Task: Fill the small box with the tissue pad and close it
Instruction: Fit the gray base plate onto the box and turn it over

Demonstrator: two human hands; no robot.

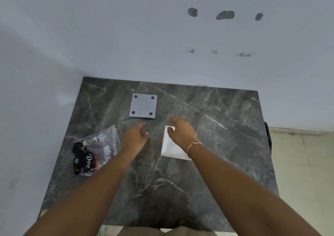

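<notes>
Head view: right hand (pixel 181 132) over (open) box (pixel 171 148)

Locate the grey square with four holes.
In the head view, the grey square lies flat at the marble table's far side, left of centre, beyond the left hand.

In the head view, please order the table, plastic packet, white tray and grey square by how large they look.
1. table
2. plastic packet
3. white tray and grey square: they look alike; the right hand hides part of the tray, so no ranking.

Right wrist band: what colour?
Red and white band, clearest in the head view.
</notes>
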